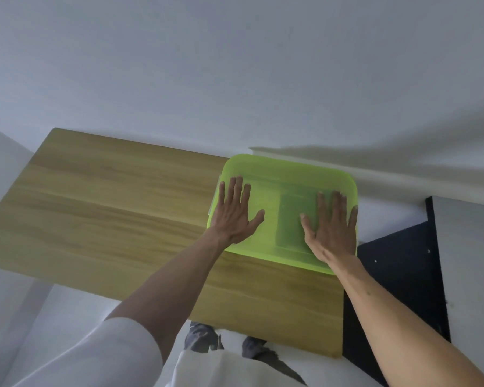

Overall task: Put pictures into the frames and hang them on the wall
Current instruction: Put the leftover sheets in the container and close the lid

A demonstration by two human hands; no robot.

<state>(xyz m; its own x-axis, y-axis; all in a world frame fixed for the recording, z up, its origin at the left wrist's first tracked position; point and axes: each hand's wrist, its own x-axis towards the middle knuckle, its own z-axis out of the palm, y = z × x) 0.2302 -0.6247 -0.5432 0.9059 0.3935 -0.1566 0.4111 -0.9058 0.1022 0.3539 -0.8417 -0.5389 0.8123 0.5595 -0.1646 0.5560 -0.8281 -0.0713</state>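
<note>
A translucent lime-green plastic box with its lid on (282, 180) stands at the right end of the wooden table (109, 205), close to the white wall (235, 65). My left hand (235, 213) lies flat on the left part of the lid, fingers spread. On the lid's right part my right hand (333, 227) also lies flat with fingers apart. A darker rectangular shape (294, 216) shows through the lid between the hands; I cannot tell what it is. No picture or frame is plainly visible.
A dark blue-black panel (397, 280) stands to the right of the table, beside a white baseboard (403, 185). Pale floor lies left of the table. My white sleeve and my shoes (204, 336) show below the table's near edge.
</note>
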